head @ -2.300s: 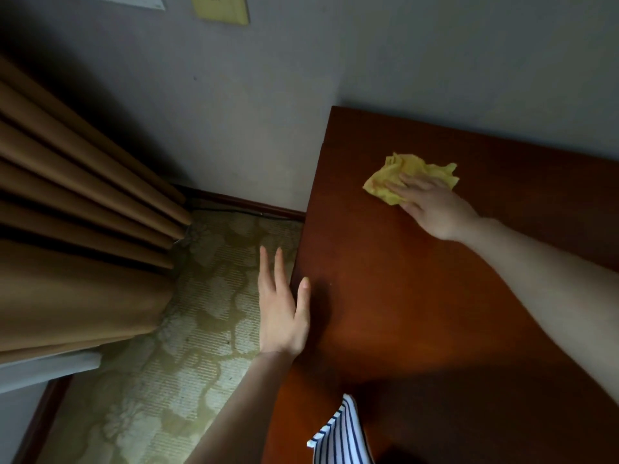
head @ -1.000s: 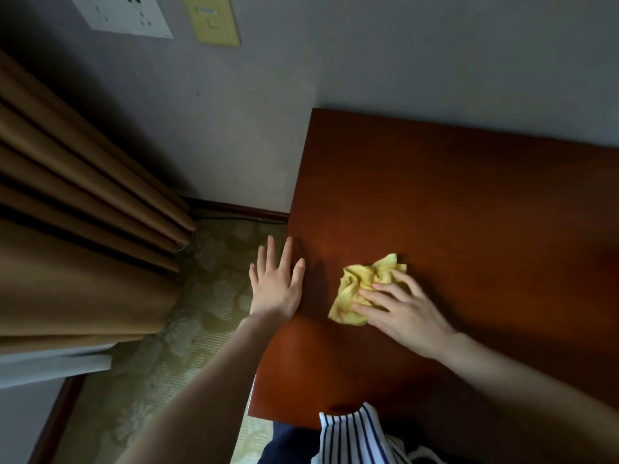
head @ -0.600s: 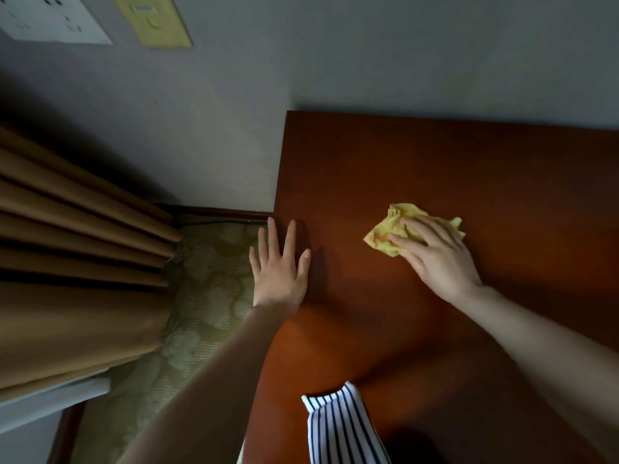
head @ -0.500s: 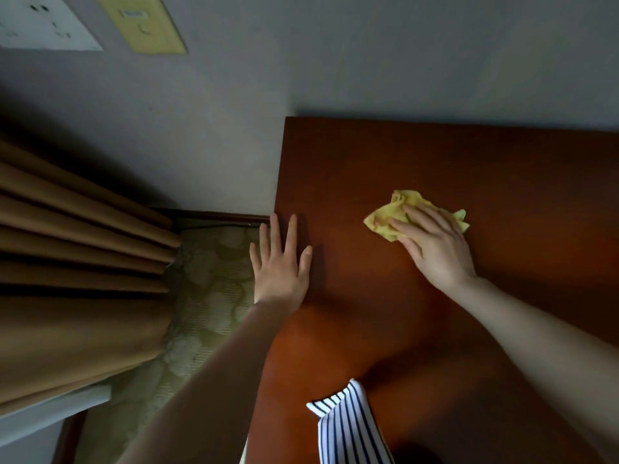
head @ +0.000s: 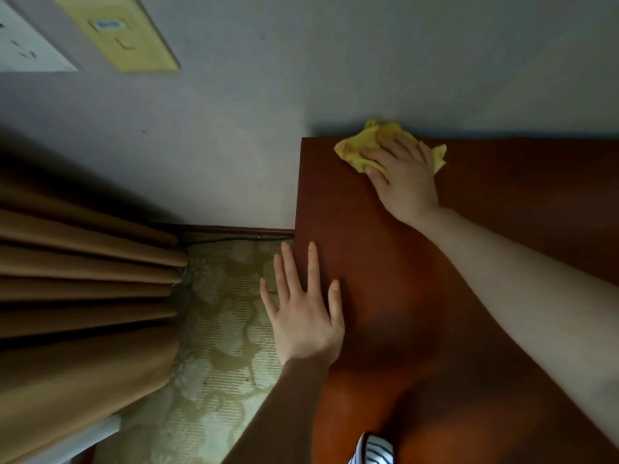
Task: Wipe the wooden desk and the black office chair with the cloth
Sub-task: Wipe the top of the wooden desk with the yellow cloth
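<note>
The reddish wooden desk (head: 485, 229) fills the right half of the view, its back edge against the grey wall. A crumpled yellow cloth (head: 355, 147) lies at the desk's far left corner, touching the wall. My right hand (head: 402, 175) presses flat on the cloth with straight fingers and covers most of it. My left hand (head: 304, 316) rests flat and spread on the desk's left edge, some fingers hanging past the edge over the floor. The black office chair is out of view.
Brown curtains (head: 83, 279) hang at the left over a patterned carpet (head: 221, 346). A dark skirting board (head: 234, 231) runs along the wall's foot. A yellow switch plate (head: 117, 31) and a white socket plate (head: 23, 45) sit on the wall. Striped clothing (head: 371, 452) shows at the bottom.
My right hand has slid the cloth away from me, from the middle of the desk to its far left corner by the wall. My left hand has stayed on the desk's left edge.
</note>
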Demonstrator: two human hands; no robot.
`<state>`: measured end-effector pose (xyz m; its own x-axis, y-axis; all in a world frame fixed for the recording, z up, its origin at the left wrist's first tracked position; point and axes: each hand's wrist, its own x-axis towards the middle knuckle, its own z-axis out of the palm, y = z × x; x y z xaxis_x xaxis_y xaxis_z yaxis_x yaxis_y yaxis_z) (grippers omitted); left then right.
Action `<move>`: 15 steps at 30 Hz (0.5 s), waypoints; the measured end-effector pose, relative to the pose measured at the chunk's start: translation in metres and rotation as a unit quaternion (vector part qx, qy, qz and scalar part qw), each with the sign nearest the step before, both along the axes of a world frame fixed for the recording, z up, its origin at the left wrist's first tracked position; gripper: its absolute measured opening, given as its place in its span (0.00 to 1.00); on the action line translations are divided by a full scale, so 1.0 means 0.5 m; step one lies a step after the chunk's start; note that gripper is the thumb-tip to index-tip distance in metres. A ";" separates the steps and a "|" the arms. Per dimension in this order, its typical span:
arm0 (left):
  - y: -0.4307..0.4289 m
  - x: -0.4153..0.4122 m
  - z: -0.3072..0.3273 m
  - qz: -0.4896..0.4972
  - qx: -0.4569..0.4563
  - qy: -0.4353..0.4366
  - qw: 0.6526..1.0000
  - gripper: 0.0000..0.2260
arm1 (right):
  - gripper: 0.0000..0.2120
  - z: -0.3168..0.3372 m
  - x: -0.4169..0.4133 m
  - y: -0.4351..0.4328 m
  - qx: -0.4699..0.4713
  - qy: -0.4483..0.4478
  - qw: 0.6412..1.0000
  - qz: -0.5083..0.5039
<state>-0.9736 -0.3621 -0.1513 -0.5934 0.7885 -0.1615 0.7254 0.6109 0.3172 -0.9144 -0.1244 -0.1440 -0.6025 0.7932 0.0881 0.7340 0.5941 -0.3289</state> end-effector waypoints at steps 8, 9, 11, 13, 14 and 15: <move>0.004 -0.001 -0.003 0.000 0.003 -0.015 1.000 0.26 | 0.20 -0.003 -0.107 -0.041 -0.027 -0.065 0.990 0.119; 0.005 0.000 -0.002 0.000 0.001 -0.017 1.000 0.27 | 0.20 -0.002 -0.101 -0.053 -0.023 -0.067 0.988 0.136; 0.007 -0.001 0.000 -0.002 -0.005 -0.018 1.000 0.27 | 0.19 0.002 -0.078 -0.082 -0.018 -0.062 0.985 0.162; 0.007 -0.001 0.002 -0.002 -0.009 -0.018 1.000 0.28 | 0.18 0.007 -0.045 -0.117 -0.019 -0.046 0.987 0.153; 0.006 -0.001 0.003 -0.002 -0.011 -0.018 1.000 0.28 | 0.18 0.008 -0.027 -0.138 -0.018 -0.035 0.990 0.132; 0.007 -0.002 0.003 -0.001 -0.012 -0.016 1.000 0.29 | 0.18 0.009 -0.010 -0.160 -0.018 -0.025 0.994 0.107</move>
